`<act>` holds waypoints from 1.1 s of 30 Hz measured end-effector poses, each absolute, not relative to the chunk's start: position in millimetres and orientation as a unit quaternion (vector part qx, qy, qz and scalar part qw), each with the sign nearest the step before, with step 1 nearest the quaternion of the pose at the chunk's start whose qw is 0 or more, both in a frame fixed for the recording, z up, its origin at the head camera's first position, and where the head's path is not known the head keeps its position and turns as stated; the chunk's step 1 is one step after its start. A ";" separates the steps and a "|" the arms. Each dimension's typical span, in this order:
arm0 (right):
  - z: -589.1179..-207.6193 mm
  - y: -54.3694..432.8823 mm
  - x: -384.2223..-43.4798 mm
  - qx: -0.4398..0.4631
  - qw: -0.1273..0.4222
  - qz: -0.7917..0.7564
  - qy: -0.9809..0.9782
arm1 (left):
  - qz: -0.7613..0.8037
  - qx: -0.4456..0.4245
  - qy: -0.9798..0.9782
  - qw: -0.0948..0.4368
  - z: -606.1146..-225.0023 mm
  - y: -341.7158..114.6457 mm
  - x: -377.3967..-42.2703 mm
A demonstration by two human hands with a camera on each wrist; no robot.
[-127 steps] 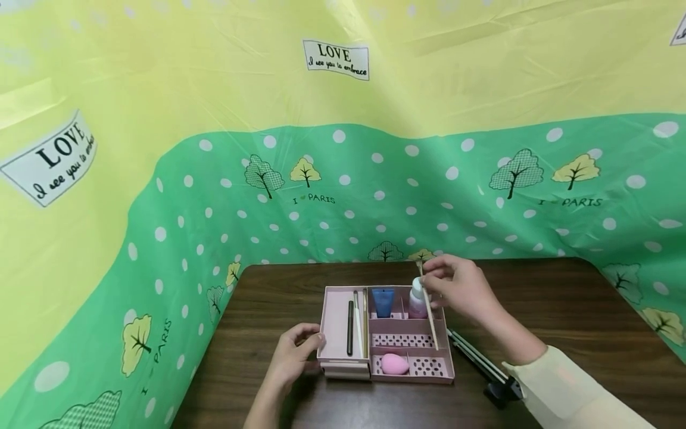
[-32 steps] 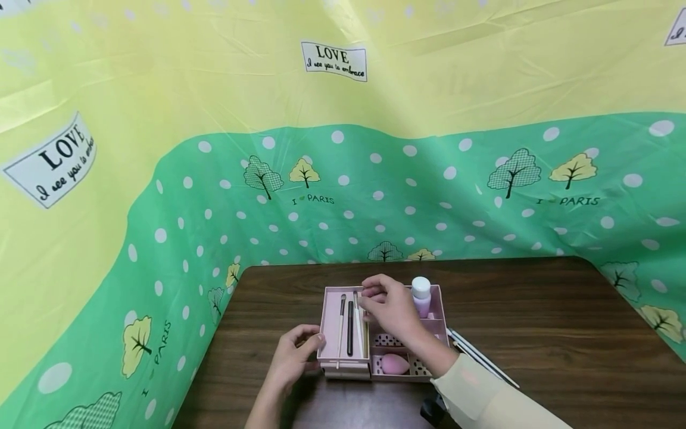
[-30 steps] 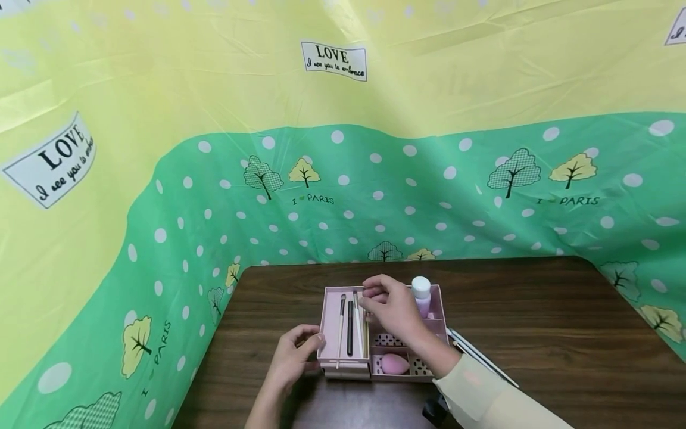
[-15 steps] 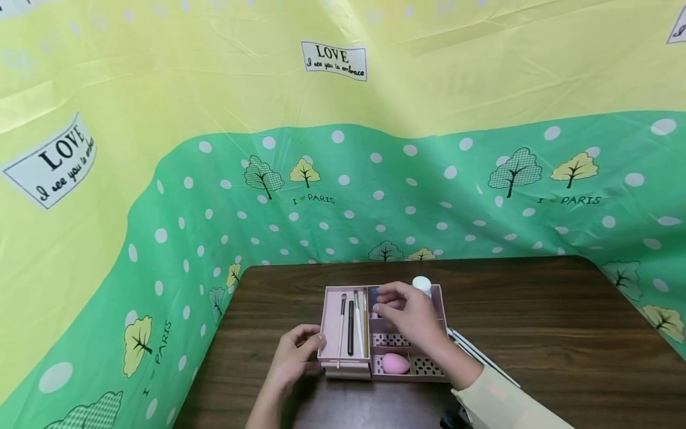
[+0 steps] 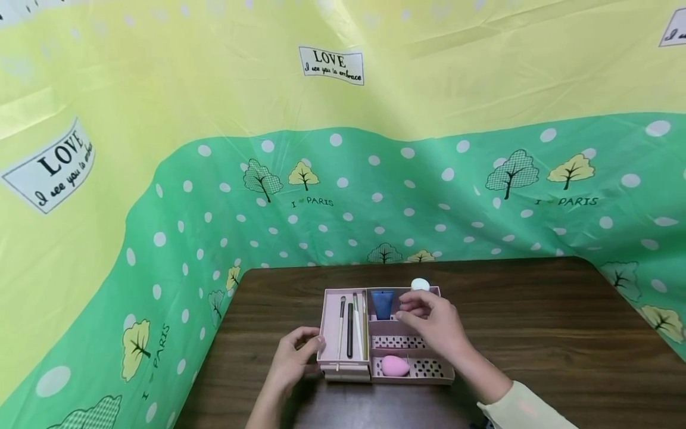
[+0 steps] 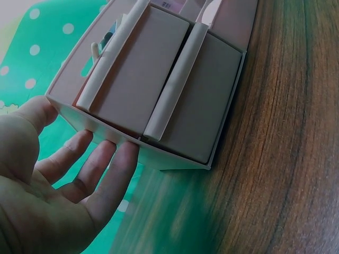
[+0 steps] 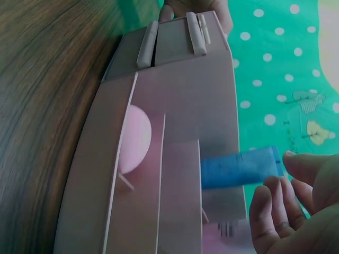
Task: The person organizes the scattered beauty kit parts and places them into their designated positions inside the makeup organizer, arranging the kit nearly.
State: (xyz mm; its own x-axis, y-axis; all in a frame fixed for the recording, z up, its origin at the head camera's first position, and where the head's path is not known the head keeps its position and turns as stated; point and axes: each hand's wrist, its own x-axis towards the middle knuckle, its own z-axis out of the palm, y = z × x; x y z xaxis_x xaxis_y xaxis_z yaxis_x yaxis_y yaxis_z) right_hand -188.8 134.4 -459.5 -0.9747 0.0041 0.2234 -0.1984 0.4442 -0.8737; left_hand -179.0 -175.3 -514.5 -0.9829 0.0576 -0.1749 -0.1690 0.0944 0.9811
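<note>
Cloth (image 5: 257, 89) reads "LOVE" and "PARIS"; my left hand (image 5: 295, 356) grips a pink organizer (image 5: 330, 325); my right hand (image 5: 435, 323), loosely parted, hovers beside a blue tube (image 5: 383, 304).

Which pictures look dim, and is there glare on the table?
Head view: bright, with a pale sheen on the near table; left wrist view: dimmer, the pink box in shade, green reflected on the table; right wrist view: dim, any print on the blue tube unreadable.

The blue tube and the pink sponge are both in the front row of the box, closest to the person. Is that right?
Not quite: the head view shows the blue tube in the back row of the box. The pink sponge is in the front row.
</note>
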 end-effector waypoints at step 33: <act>-493.3 220.1 -166.3 -0.043 0.123 0.444 -0.887 | 0.672 -0.033 0.735 0.084 -518.9 -176.4 -179.4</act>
